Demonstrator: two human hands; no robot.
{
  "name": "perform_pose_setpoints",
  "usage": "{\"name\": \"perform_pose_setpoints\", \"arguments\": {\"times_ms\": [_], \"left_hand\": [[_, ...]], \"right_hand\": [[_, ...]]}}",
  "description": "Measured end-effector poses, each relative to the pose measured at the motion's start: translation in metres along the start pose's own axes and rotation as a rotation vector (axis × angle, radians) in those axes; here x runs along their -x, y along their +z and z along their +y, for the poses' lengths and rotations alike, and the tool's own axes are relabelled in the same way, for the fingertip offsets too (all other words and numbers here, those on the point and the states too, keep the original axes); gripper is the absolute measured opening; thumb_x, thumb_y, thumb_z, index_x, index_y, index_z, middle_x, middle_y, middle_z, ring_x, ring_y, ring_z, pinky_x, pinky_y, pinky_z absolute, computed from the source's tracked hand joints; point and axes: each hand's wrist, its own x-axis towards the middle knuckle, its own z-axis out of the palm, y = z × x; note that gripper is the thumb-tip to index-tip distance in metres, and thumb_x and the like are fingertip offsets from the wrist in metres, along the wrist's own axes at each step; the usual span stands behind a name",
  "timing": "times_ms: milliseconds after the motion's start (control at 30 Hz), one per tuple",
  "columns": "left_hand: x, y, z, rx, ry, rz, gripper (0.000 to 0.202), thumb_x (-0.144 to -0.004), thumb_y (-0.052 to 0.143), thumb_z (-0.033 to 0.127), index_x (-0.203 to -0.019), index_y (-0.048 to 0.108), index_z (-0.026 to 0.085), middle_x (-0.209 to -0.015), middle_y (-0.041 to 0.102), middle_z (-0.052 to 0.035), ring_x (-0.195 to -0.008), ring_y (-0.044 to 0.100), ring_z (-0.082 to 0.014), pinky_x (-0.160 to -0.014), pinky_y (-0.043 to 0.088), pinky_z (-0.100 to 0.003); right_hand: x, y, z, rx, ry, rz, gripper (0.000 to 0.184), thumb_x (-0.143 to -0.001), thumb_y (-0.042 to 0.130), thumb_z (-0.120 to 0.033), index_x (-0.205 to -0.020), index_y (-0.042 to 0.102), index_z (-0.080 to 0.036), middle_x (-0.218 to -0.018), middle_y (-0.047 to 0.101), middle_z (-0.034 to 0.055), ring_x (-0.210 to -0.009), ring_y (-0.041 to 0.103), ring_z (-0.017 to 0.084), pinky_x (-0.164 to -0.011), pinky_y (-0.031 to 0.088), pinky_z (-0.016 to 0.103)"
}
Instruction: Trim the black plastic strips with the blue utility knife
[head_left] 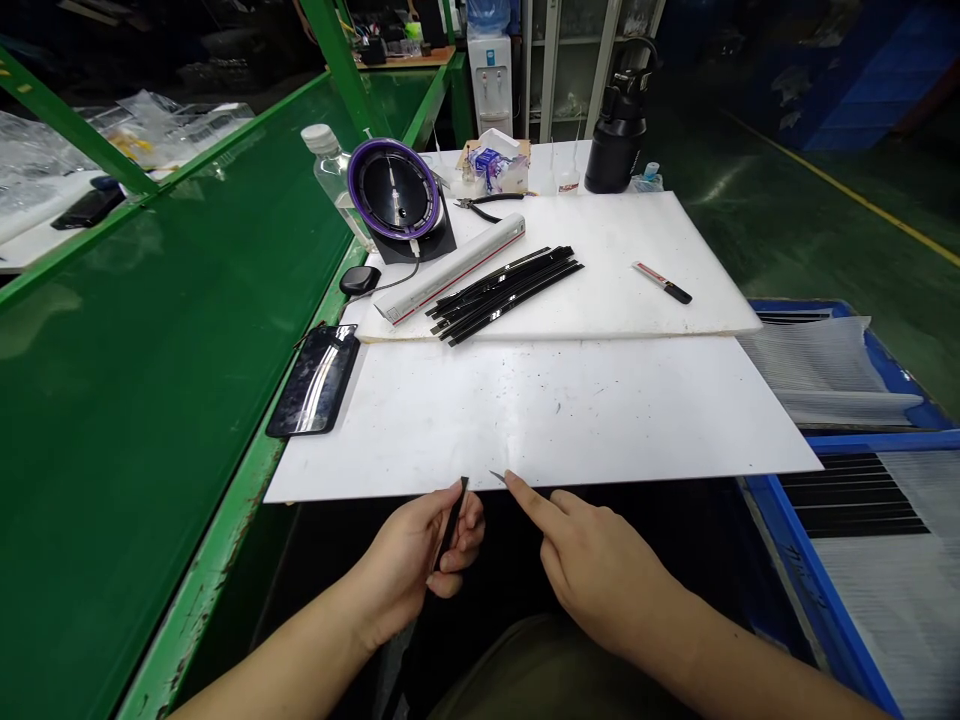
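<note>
My left hand is closed around a narrow black strip, held just off the front edge of the white board. One end of the strip sticks up past my thumb. In my right hand is a knife; only its thin pointed blade shows, with my index finger laid along it. The blade points left toward the strip, a small gap apart. Further back, a bundle of similar black strips lies on a white foam sheet.
A long white box, cutting pliers and a marker-like pen lie on the foam. Behind are a purple-rimmed fan and a black flask. A phone rests at left; blue trays stand at right.
</note>
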Motion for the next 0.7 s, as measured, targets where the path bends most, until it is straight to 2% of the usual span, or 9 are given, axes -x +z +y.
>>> {"name": "perform_pose_setpoints", "arguments": {"times_ms": [133, 300, 533, 700], "left_hand": [[-0.002, -0.001, -0.001, 0.017, -0.024, 0.044, 0.035, -0.087, 0.045, 0.048, -0.071, 0.048, 0.016, -0.059, 0.031, 0.0039, -0.046, 0.021, -0.0052, -0.039, 0.008, -0.016], [-0.003, -0.001, -0.003, -0.006, -0.01, 0.055, 0.034, -0.087, 0.045, 0.048, -0.072, 0.047, 0.017, -0.058, 0.032, 0.0044, -0.045, 0.021, -0.0053, -0.04, 0.008, -0.017], [0.002, 0.01, -0.009, -0.138, 0.086, 0.147, 0.033, -0.089, 0.047, 0.048, -0.074, 0.044, 0.018, -0.058, 0.034, 0.0053, -0.046, 0.021, -0.0056, -0.041, 0.011, -0.018], [0.003, 0.011, -0.011, -0.195, 0.129, 0.157, 0.035, -0.089, 0.046, 0.05, -0.073, 0.043, 0.019, -0.057, 0.032, 0.0065, -0.045, 0.02, -0.0056, -0.041, 0.012, -0.019]], "right_hand": [[0.001, 0.002, 0.001, -0.007, -0.002, 0.008, 0.071, -0.089, 0.042, -0.011, -0.152, 0.018, -0.036, -0.086, 0.055, 0.0008, -0.061, 0.054, 0.019, -0.055, 0.034, 0.029], [0.003, 0.005, 0.0, -0.083, 0.001, 0.029, 0.069, -0.09, 0.041, -0.009, -0.152, 0.019, -0.035, -0.092, 0.054, 0.001, -0.061, 0.053, 0.016, -0.057, 0.038, 0.028], [0.005, 0.003, -0.008, -0.256, -0.039, 0.034, 0.065, -0.092, 0.04, -0.009, -0.152, 0.023, -0.028, -0.091, 0.054, 0.0017, -0.069, 0.053, 0.017, -0.063, 0.043, 0.028], [0.002, 0.0, -0.015, -0.363, -0.064, -0.01, 0.061, -0.092, 0.04, -0.01, -0.15, 0.028, -0.025, -0.09, 0.056, 0.0022, -0.076, 0.054, 0.017, -0.07, 0.044, 0.029]]}}
